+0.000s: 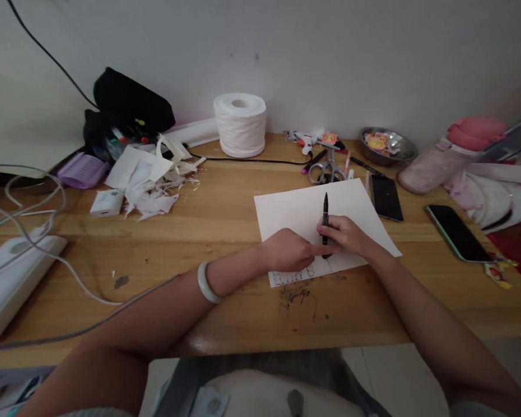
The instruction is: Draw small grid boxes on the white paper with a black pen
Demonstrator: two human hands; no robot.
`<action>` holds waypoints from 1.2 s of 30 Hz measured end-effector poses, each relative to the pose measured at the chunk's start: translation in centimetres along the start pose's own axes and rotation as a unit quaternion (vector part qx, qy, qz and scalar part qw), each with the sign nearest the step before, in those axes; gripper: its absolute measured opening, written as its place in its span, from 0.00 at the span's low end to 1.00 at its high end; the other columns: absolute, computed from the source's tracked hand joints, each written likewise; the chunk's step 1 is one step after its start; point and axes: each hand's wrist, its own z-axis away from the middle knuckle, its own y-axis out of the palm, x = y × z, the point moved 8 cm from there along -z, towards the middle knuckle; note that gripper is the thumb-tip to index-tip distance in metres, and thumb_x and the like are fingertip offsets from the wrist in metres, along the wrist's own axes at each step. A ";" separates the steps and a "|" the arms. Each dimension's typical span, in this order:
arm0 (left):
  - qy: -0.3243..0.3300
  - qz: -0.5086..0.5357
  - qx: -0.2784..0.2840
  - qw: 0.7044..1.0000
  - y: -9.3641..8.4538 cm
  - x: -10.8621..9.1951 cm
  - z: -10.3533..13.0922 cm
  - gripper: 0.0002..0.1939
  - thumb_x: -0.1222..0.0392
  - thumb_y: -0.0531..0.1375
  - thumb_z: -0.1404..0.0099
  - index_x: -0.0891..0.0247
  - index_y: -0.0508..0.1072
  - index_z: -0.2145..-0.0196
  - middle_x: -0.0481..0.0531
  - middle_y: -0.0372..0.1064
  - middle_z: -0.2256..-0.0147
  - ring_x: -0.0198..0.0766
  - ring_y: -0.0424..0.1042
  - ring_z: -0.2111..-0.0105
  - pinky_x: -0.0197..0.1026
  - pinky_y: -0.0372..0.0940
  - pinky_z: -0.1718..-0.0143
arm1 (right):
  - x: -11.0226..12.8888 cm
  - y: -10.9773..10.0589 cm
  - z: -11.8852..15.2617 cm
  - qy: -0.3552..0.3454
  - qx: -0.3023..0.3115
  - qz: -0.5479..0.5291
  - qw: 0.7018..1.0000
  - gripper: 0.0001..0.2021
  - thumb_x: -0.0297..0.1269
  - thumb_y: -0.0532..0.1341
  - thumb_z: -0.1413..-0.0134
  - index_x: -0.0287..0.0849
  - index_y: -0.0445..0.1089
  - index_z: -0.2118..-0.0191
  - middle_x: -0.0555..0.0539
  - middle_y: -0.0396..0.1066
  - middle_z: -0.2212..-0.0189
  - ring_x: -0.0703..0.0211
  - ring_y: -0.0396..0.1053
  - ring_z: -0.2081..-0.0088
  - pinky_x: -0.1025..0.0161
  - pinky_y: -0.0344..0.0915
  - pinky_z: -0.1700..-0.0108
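A white sheet of paper (295,209) lies at a slant on the wooden table, with small black line drawings (297,276) along its near edge. My right hand (347,233) grips a black marker pen (325,215) that points away from me over the sheet. My left hand (289,250) rests on the paper's near part, index finger stretched toward the pen's near end and the other fingers curled; it holds nothing I can see. The fingertip reaches the pen and my right hand; whether it presses on them I cannot tell. Part of the drawings is hidden under my left hand.
Behind the paper lie scissors (329,169), a glue gun (306,141) and a metal bowl (388,145). Two phones (457,231) and a pink-lidded bottle (443,159) are at right. A paper roll (240,126), scraps (150,179) and a cabled power strip (19,275) stand left.
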 end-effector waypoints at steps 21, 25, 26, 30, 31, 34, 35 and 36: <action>-0.003 0.002 -0.003 1.000 0.0 0.1 0.0 0.24 0.62 0.47 0.38 0.53 0.55 0.45 0.47 0.71 0.74 0.34 0.67 0.77 0.34 0.50 0.80 | -0.4 0.3 0.4 0.005 0.014 -0.022 1.000 0.12 0.41 0.53 0.50 0.39 0.62 0.77 0.52 0.59 0.81 0.65 0.57 0.77 0.66 0.53 0.73; -0.008 0.013 -0.001 1.000 0.0 0.1 0.1 0.24 0.63 0.47 0.39 0.51 0.54 0.44 0.45 0.70 0.75 0.32 0.66 0.78 0.33 0.49 0.80 | -0.6 -1.2 0.8 0.007 -0.051 -0.057 0.997 0.13 0.44 0.54 0.51 0.39 0.62 0.76 0.53 0.58 0.81 0.66 0.55 0.78 0.66 0.52 0.76; -0.011 0.018 -0.005 1.000 0.0 0.2 0.1 0.24 0.63 0.48 0.39 0.50 0.54 0.44 0.44 0.70 0.76 0.31 0.66 0.79 0.33 0.49 0.80 | -0.7 -1.8 1.0 0.006 -0.079 -0.070 0.994 0.13 0.45 0.55 0.50 0.40 0.63 0.75 0.53 0.59 0.81 0.66 0.55 0.78 0.66 0.53 0.76; -0.043 0.038 -0.022 0.998 -0.2 0.8 0.3 0.25 0.62 0.48 0.39 0.46 0.54 0.45 0.42 0.68 0.79 0.30 0.63 0.81 0.32 0.48 0.80 | -0.8 -3.2 1.7 -0.008 -0.110 -0.121 0.987 0.14 0.47 0.54 0.50 0.41 0.65 0.64 0.49 0.66 0.76 0.64 0.60 0.76 0.64 0.58 0.72; -0.050 0.041 -0.025 0.998 -0.2 1.0 0.3 0.24 0.62 0.47 0.39 0.46 0.54 0.45 0.42 0.68 0.79 0.30 0.63 0.81 0.32 0.48 0.80 | -0.6 -3.1 1.8 -0.014 -0.090 -0.125 0.988 0.15 0.47 0.54 0.49 0.41 0.65 0.61 0.48 0.68 0.74 0.64 0.61 0.75 0.63 0.60 0.71; -0.055 0.050 -0.034 0.997 -0.2 1.2 0.4 0.24 0.62 0.47 0.38 0.47 0.55 0.45 0.43 0.68 0.78 0.30 0.63 0.81 0.32 0.49 0.79 | 0.1 -2.2 2.1 -0.029 0.004 -0.104 0.994 0.13 0.44 0.54 0.48 0.42 0.65 0.61 0.46 0.70 0.68 0.62 0.64 0.70 0.62 0.62 0.65; -0.055 0.053 -0.036 0.996 -0.2 1.2 0.4 0.24 0.62 0.47 0.38 0.47 0.55 0.45 0.43 0.68 0.78 0.30 0.64 0.80 0.32 0.50 0.79 | 0.3 -1.8 2.2 -0.032 0.039 -0.092 0.994 0.11 0.43 0.55 0.48 0.42 0.65 0.62 0.46 0.69 0.67 0.61 0.65 0.67 0.62 0.62 0.63; -0.054 0.055 -0.039 0.996 -0.2 1.2 0.4 0.24 0.62 0.47 0.39 0.47 0.54 0.45 0.43 0.69 0.77 0.30 0.64 0.80 0.32 0.50 0.79 | 0.5 -1.4 2.3 -0.031 0.071 -0.083 0.994 0.10 0.42 0.57 0.50 0.42 0.66 0.64 0.47 0.69 0.65 0.61 0.65 0.65 0.62 0.61 0.61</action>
